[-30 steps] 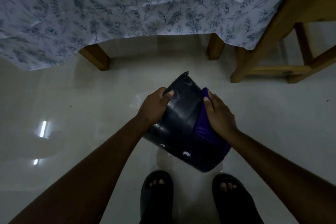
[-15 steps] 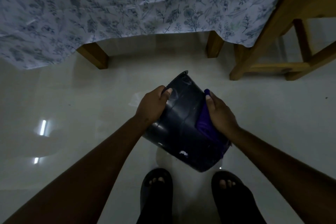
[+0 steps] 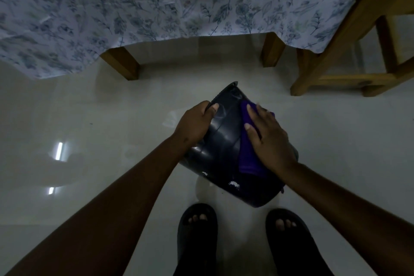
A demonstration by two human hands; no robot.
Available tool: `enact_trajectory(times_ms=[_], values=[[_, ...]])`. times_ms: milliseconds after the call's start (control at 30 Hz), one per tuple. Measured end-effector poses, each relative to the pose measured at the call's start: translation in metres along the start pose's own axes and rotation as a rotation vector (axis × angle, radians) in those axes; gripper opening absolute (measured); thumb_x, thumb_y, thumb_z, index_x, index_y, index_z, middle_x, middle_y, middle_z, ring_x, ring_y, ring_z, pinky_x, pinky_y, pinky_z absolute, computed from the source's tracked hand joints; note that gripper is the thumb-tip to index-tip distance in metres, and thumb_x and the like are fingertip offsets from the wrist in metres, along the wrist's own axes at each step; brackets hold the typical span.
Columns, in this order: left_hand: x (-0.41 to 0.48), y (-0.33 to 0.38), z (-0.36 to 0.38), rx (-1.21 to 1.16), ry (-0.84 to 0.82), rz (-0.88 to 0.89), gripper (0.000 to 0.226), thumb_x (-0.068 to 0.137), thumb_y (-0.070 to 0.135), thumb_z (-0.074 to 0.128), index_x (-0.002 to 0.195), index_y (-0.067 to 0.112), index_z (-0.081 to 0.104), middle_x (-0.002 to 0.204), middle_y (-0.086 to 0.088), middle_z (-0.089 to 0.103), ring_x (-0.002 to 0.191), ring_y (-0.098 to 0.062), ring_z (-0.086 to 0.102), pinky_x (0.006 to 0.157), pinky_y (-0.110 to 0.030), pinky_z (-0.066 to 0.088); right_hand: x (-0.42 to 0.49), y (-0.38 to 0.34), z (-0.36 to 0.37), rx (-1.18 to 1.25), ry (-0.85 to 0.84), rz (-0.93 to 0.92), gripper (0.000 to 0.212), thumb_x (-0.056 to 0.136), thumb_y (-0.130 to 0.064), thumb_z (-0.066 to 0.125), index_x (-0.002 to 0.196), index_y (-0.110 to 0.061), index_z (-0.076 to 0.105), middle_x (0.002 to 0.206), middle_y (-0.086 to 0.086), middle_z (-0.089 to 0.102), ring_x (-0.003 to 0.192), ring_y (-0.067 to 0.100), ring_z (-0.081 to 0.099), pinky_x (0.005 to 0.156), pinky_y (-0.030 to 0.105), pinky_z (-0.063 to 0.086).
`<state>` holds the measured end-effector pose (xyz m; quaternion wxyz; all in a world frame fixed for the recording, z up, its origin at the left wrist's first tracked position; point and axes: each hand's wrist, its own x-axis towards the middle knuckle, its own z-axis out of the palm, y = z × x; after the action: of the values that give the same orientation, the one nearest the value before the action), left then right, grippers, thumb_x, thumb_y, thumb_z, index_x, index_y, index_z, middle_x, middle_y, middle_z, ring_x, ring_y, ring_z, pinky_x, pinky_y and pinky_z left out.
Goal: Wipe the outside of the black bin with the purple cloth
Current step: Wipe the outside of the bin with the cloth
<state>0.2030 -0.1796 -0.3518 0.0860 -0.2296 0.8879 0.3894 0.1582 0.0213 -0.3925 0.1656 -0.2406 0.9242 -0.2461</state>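
Glossy plastic slips, so brace with your left hand (image 3: 195, 124), curled round the rim of the tilted round black plastic bin (image 3: 221, 145) just ahead of your black sandals (image 3: 197, 231), and sweep the folded purple cloth (image 3: 246, 159) under your flat, pressing right hand (image 3: 268, 139). Leaf-printed tablecloth (image 3: 156, 0), wooden table legs (image 3: 122, 63) and wooden chair (image 3: 340, 80) stand well apart, blocking nothing.

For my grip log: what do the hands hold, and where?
The left hand grips the black bin at its far left side; right hand presses the purple cloth flat on it.
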Motion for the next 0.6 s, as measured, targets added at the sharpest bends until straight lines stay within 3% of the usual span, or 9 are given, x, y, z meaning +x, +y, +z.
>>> enact_trajectory(times_ms=[100, 200, 300, 467, 533, 600], values=[[0.004, 0.001, 0.001, 0.004, -0.001, -0.013, 0.031, 0.100, 0.040, 0.037, 0.073, 0.026, 0.044, 0.068, 0.008, 0.051, 0.063, -0.006, 0.048, 0.056, -0.021, 0.035, -0.036, -0.005, 0.013, -0.193, -0.005, -0.208, 0.059, 0.095, -0.051, 0.028, 0.150, -0.036, 0.014, 0.160, 0.000, 0.013, 0.148, 0.031, 0.008, 0.114, 0.055, 0.024], [0.005, -0.002, 0.001, -0.015, 0.004, -0.005, 0.035, 0.100, 0.040, 0.037, 0.081, 0.013, 0.051, 0.072, -0.001, 0.056, 0.067, -0.016, 0.053, 0.060, -0.029, 0.040, -0.073, -0.010, 0.029, -0.307, -0.041, -0.461, 0.057, 0.094, -0.047, 0.038, 0.148, -0.039, 0.023, 0.161, -0.002, 0.015, 0.148, 0.030, 0.006, 0.114, 0.053, 0.019], [0.001, -0.004, 0.001, -0.050, -0.010, 0.015, 0.043, 0.100, 0.041, 0.035, 0.096, 0.004, 0.057, 0.087, -0.014, 0.065, 0.080, -0.027, 0.060, 0.073, -0.039, 0.046, -0.049, -0.014, 0.020, -0.209, -0.020, -0.354, 0.054, 0.095, -0.045, 0.037, 0.147, -0.039, 0.027, 0.160, -0.005, 0.016, 0.149, 0.026, 0.006, 0.115, 0.048, 0.019], [-0.003, -0.001, 0.002, -0.056, -0.019, -0.007, 0.034, 0.101, 0.040, 0.035, 0.092, 0.013, 0.055, 0.085, -0.004, 0.061, 0.077, -0.019, 0.056, 0.064, -0.020, 0.040, 0.012, -0.013, -0.003, 0.097, -0.035, 0.033, 0.052, 0.101, -0.041, 0.032, 0.150, -0.035, 0.019, 0.161, -0.004, 0.013, 0.148, 0.023, 0.010, 0.115, 0.048, 0.017], [0.001, 0.001, 0.002, -0.043, -0.024, -0.022, 0.031, 0.100, 0.040, 0.035, 0.091, 0.017, 0.053, 0.083, -0.001, 0.059, 0.074, -0.015, 0.054, 0.061, -0.020, 0.038, 0.013, -0.011, -0.005, 0.111, -0.033, 0.065, 0.052, 0.101, -0.041, 0.032, 0.150, -0.034, 0.019, 0.161, -0.003, 0.014, 0.148, 0.023, 0.012, 0.115, 0.046, 0.017], [0.007, 0.001, 0.002, -0.032, -0.027, -0.029, 0.031, 0.100, 0.041, 0.035, 0.089, 0.017, 0.052, 0.077, 0.001, 0.056, 0.070, -0.014, 0.052, 0.060, -0.022, 0.037, -0.010, -0.011, 0.001, -0.047, 0.007, -0.068, 0.053, 0.099, -0.040, 0.034, 0.149, -0.033, 0.022, 0.160, -0.001, 0.017, 0.147, 0.028, 0.012, 0.115, 0.049, 0.020]])
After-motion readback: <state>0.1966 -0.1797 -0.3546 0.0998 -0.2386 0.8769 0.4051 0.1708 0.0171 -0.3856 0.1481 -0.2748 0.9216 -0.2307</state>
